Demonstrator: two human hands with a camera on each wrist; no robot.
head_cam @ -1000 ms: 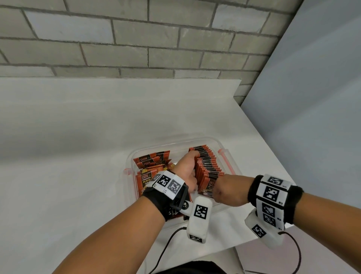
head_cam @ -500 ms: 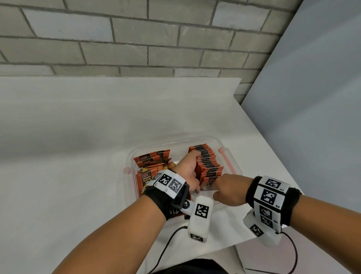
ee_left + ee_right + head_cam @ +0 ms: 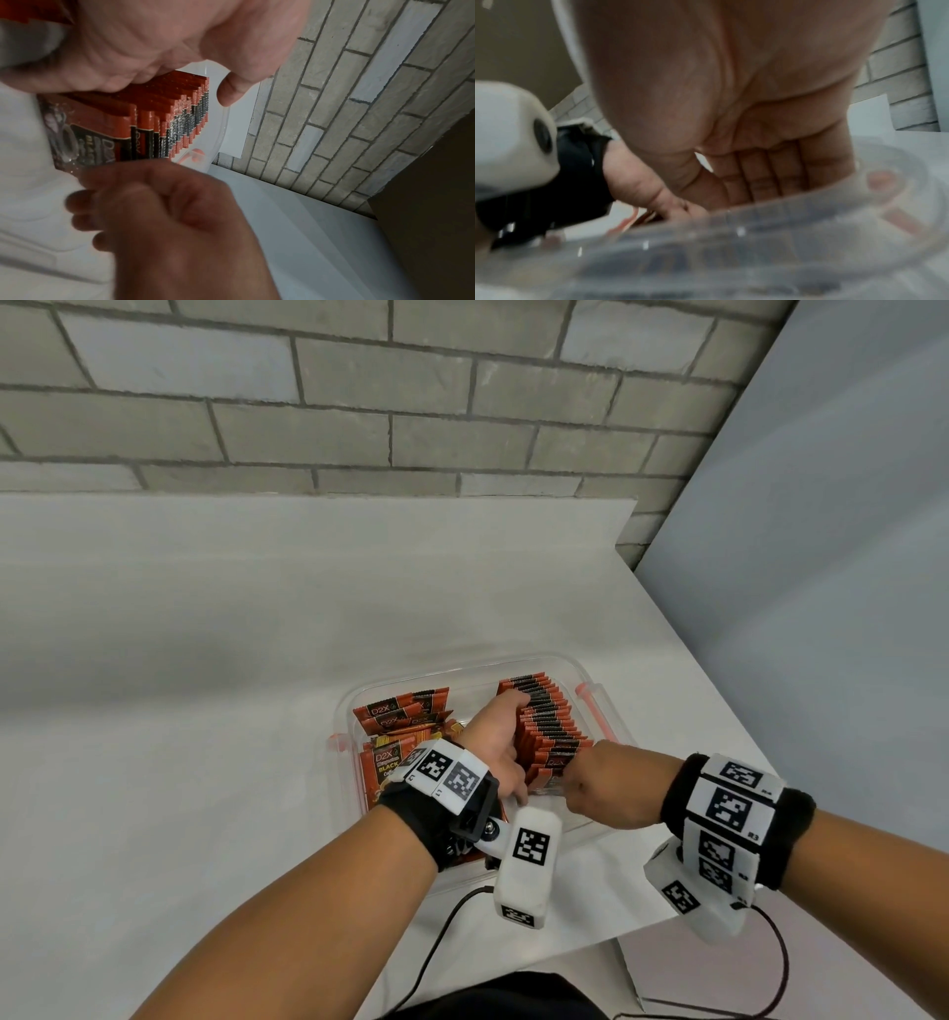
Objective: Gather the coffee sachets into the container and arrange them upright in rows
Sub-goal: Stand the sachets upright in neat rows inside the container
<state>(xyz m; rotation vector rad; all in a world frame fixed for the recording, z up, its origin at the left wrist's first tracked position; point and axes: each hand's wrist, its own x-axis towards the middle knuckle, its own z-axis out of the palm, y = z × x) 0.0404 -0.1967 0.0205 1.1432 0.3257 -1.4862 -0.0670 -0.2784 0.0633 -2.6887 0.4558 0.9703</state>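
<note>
The left hand (image 3: 495,737) lay flat against the upright sachet row (image 3: 547,726) in the clear container (image 3: 590,683). The right hand (image 3: 608,780), fingers curled, pinched the nearest sachet; loose sachets (image 3: 398,711) read "D2X BLACK".

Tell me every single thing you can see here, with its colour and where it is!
Container: one, clear plastic with pink clips, near the table's right corner.
Upright sachets: one packed row, orange and black, right side of the container.
Loose sachets: several, orange, leaning on the left side.
Table: one, white.
Wall: grey brick, behind.
Left hand: against the upright row's left side.
Right hand: fingers curled, at the row's near end.
</note>
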